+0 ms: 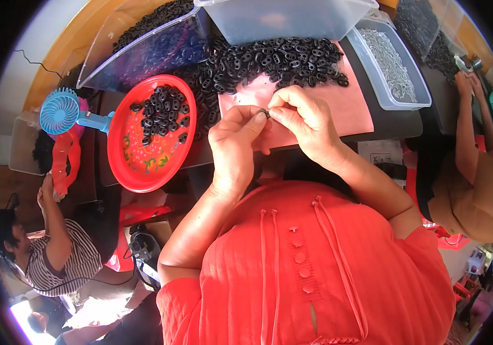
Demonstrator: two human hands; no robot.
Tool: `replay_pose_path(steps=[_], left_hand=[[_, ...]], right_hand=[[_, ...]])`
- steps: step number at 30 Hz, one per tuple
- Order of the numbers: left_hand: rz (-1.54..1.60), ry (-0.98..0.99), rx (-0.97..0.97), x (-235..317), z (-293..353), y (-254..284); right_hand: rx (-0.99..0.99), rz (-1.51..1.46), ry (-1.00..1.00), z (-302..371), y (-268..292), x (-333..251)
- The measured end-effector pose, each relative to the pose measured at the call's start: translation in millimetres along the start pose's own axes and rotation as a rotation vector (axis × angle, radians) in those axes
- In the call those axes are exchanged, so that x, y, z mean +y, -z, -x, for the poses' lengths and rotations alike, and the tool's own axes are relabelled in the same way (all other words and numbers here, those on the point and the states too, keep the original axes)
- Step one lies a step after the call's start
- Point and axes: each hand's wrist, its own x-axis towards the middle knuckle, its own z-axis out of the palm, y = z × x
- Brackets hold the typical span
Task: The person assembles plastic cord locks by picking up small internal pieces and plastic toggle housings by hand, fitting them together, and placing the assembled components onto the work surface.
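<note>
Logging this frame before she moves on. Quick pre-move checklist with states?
1. Small black piece pinched between both hands: ok, left hand and right hand meet on it.
2. Piece fully assembled: cannot tell, fingers cover most of it.
3. Supply within reach: ok, pile of black pieces lies just beyond the hands on the pink mat.
4. Red tray has room: ok, only its far part holds pieces.
5. Bin of silver parts stocked: ok.
</note>
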Motion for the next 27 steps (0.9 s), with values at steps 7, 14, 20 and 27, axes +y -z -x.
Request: replay_pose_path(steps=[7, 14, 20, 27], left_hand=[[0.009, 0.003, -0.02, -4, -1, 1], [-0.087, -0.056, -0.021, -6, 1, -2], [-0.097, -0.056, -0.023, -7, 2, -2], [-0.162, -0.071, -0.016, -7, 3, -3]], right_hand=[[-0.065, 0.044, -0.012, -2, 9, -4], [-0.159, 0.12, 0.08, -2, 15, 2], [-0.196, 0.157, 0.093, -4, 18, 0], [-0.235, 0.22, 0.173, -9, 18, -1]])
